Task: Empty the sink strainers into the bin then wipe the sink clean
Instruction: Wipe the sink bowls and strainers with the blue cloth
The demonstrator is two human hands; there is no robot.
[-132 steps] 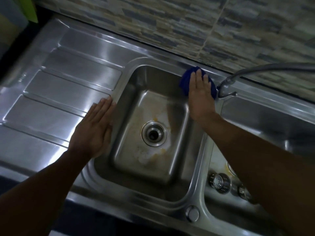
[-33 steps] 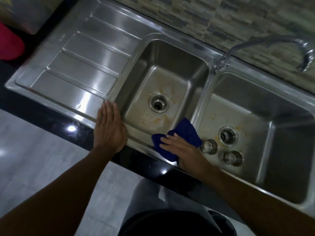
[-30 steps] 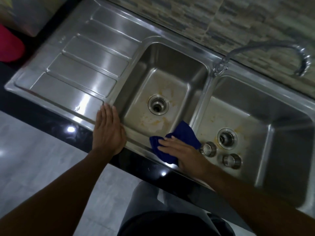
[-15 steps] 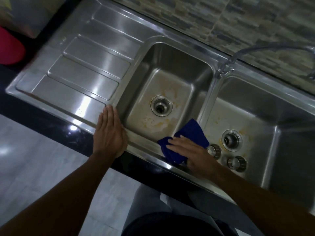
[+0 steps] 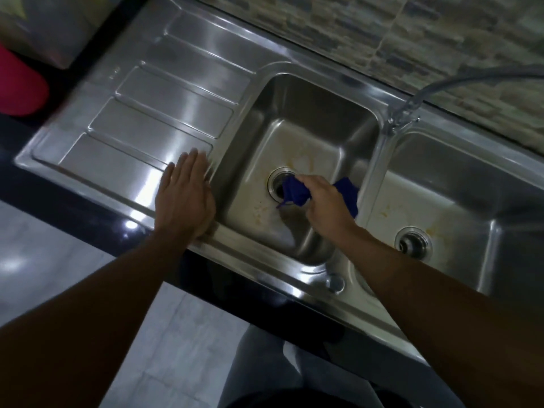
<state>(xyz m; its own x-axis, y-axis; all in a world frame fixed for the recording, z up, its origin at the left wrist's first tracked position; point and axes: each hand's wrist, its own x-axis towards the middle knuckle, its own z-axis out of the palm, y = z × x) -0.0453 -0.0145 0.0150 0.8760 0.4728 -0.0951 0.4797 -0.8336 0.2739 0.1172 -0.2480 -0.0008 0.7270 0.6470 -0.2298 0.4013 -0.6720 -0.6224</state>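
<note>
A steel double sink fills the view. Inside its left basin [image 5: 318, 119], my right hand [image 5: 325, 204] grips a bunched blue cloth [image 5: 295, 191] over the drain opening [image 5: 278, 179], on a floor stained yellowish. More of the cloth sticks out behind the hand. My left hand [image 5: 185, 198] lies flat, fingers together, on the sink's edge between the drainboard and the left basin. The right basin [image 5: 459, 184] shows its own drain [image 5: 413, 244] and yellow marks; my right forearm hides its near corner, and no strainers show there.
The ribbed drainboard [image 5: 153, 113] runs to the left. A curved tap [image 5: 412, 106] stands at the back between the basins, below a stone-tiled wall. A red object [image 5: 20, 89] sits at the far left. A black counter edge and grey floor lie below.
My right hand has carried the cloth from the left basin's front rim down to its floor by the drain. The left hand stays put. The view has shifted.
</note>
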